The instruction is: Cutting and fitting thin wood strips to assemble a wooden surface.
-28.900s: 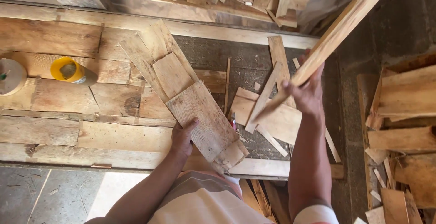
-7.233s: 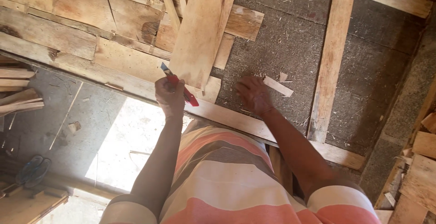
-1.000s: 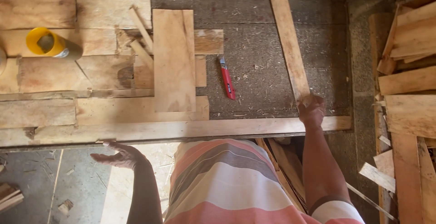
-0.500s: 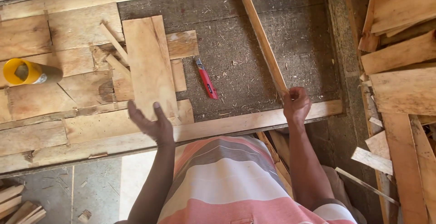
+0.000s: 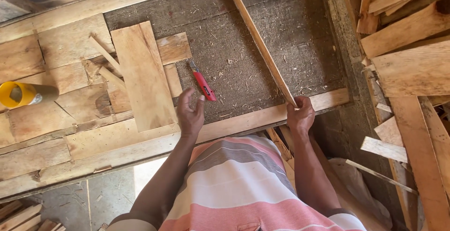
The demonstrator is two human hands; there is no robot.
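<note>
Two hands over a rough grey board framed in pale timber: right hand clamped on the near end of a long thin wooden strip slanting across; left hand spread, empty, fingertips just beside a red utility knife. Bare grainy room between knife and strip; flat plank left, yellow tube far left.

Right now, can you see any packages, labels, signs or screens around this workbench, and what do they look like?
Yellow container: lies on its side at the left edge of the wooden boards, round, yellow at the open end with a brownish body; whether it carries a label cannot be told.
No signs, screens or other packages show.
</note>
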